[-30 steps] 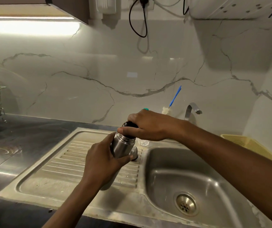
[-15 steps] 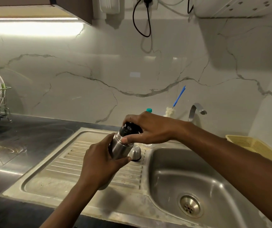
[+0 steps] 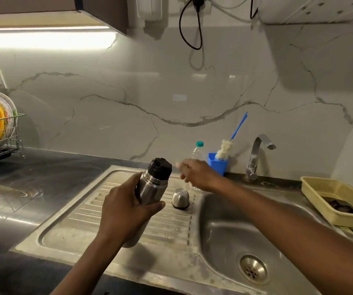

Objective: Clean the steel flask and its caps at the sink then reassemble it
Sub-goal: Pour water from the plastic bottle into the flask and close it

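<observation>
Well, the left hand [image 3: 126, 209] grips the steel flask [image 3: 152, 186] round its body, holding it tilted over the ribbed drainboard [image 3: 81, 220], with the black stopper [image 3: 160, 169] seated in its neck. The right hand [image 3: 196, 175] hangs just beside the stopper, clear of it, too blurred to tell how its fingers lie. Below it the steel cup cap [image 3: 180, 198] stands mouth down on the drainboard, beside the sink basin [image 3: 224, 231]. A bottle brush [image 3: 224, 149] stands in a blue holder [image 3: 221, 167] near the tap [image 3: 256, 154]

One flask [image 3: 150, 186], one steel cap [image 3: 180, 198], one plastic bottle [image 3: 198, 151], one brush [image 3: 224, 149], one tap [image 3: 258, 154], one basket [image 3: 339, 191].
</observation>
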Tool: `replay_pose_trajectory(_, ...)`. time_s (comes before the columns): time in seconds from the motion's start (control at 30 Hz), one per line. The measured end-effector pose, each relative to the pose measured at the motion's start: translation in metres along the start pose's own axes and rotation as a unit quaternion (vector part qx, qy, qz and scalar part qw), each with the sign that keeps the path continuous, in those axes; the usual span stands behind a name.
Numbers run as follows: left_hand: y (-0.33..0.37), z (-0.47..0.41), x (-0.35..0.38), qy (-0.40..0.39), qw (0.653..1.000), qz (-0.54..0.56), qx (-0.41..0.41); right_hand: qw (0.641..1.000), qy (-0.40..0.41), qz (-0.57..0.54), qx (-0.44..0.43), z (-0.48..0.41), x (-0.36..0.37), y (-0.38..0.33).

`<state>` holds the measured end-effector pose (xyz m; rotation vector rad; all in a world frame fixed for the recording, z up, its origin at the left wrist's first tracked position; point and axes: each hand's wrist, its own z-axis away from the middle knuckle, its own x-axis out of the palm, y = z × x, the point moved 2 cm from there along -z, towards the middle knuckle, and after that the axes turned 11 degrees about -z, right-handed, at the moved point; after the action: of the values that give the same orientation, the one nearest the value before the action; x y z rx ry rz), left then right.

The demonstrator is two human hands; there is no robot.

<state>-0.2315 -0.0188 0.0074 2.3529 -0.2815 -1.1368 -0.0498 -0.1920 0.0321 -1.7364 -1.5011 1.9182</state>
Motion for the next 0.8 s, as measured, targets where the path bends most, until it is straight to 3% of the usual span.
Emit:
replay_pose_trajectory(0.1,-0.004,0.001,-0.002,0.000,1.000,0.020,-0.003,0.990,-0.045,0.127,0.043,-0.009,0.029,0.038)
replay_pose_trajectory(0.27,-0.006,0.006,0.000,0.010,0.999,0.037,0.005,0.982,-0.063,0.161,0.078,-0.020,0.064,0.073)
replay_pose_trajectory(0.43,-0.005,0.006,0.003,0.004,1.000,0.026,0.007,0.978,-0.042,0.201,0.040,-0.024,0.069,0.077)
replay_pose_trajectory(0.63,-0.002,0.003,0.007,-0.001,1.000,0.022,0.010,0.998,0.014,0.068,0.003,-0.002,0.004,0.033)
replay_pose_trajectory(0.8,0.005,0.004,0.014,-0.012,1.000,0.023,0.018,0.994,-0.028,-0.103,-0.028,0.042,-0.071,-0.028)
